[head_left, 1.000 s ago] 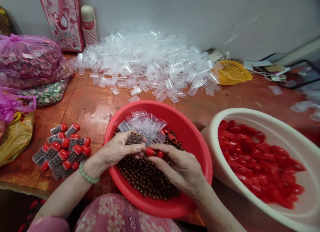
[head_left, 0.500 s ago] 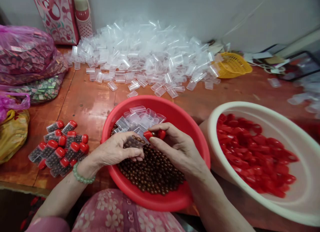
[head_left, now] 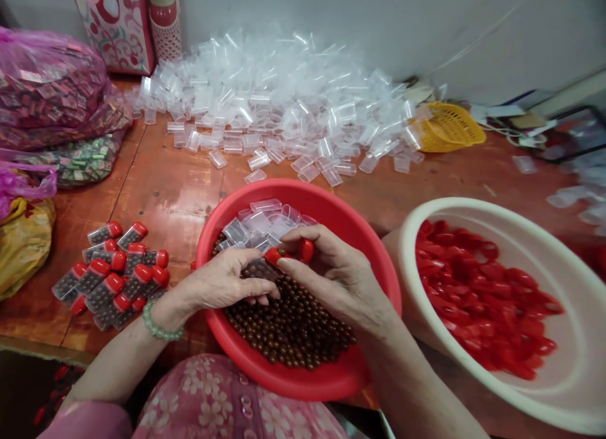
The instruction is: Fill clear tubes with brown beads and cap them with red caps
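My left hand [head_left: 231, 280] is closed round a clear plastic container [head_left: 259, 268] with brown balls inside. At the container's upper end, a red cap [head_left: 273, 256] is pinched by the thumb and fingers of my right hand [head_left: 338, 278]. A second red piece [head_left: 307, 250] shows under the curled fingers of that hand. Both hands are above a red basin [head_left: 392, 281]. Inside the basin lie many small brown balls [head_left: 293, 331], and clear empty containers [head_left: 258, 223] rest on them toward the far side.
Capped, filled containers [head_left: 104, 290] are piled on the table at left. A cream basin [head_left: 407, 249] at right holds red caps [head_left: 487, 294]. Clear containers [head_left: 284, 104] are heaped along the wall, beside a yellow basket [head_left: 449, 128]. Plastic bags [head_left: 52, 85] stand far left.
The red cap in my right hand has moved slightly left and now meets the container's end. My left hand has shifted a little right, fingers less curled. The whole view has shifted slightly.
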Demonstrator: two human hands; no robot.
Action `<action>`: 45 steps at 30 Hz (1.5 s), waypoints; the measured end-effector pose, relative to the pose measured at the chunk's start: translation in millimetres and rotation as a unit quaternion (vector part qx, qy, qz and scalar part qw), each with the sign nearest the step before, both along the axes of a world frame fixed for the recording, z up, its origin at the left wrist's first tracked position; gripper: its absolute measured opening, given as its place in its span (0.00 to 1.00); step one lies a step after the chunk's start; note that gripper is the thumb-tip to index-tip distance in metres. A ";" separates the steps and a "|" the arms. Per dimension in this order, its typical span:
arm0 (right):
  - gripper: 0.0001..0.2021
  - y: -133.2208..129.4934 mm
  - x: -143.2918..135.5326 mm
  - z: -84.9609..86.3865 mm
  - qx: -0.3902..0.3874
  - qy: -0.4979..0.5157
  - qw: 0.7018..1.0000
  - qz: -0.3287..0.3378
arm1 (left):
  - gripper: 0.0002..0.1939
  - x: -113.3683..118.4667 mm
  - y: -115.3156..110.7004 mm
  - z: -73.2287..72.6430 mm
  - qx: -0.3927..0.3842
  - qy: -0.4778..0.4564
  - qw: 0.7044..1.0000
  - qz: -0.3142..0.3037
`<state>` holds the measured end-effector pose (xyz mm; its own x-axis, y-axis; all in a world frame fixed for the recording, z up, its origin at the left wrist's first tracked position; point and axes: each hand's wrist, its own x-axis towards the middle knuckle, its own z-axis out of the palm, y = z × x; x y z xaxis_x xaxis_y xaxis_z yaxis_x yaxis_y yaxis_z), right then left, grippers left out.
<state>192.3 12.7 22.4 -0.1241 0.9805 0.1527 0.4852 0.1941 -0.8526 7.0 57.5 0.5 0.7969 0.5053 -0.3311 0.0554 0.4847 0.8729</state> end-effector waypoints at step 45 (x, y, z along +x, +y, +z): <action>0.15 2.0 -9.6 12.8 -0.042 0.176 0.980 -0.078 | 0.17 -11.8 -9.7 4.2 -0.062 -0.199 0.977 0.047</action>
